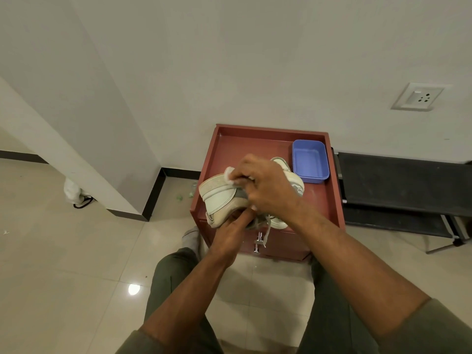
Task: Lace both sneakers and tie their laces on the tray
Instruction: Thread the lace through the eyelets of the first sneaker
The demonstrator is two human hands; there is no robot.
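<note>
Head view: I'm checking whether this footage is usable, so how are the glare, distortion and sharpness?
Head view: lighting is soft and even; one bright glare spot sits on the glossy floor tiles; wide-angle bending curves the wall edges; the hands, left and right, look slightly soft around the sneaker, while the blue tub is clear.

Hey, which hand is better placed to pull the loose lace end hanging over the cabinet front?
Probably the right hand: it sits above the lace end, while the left hand supports the sneaker from below.
</note>
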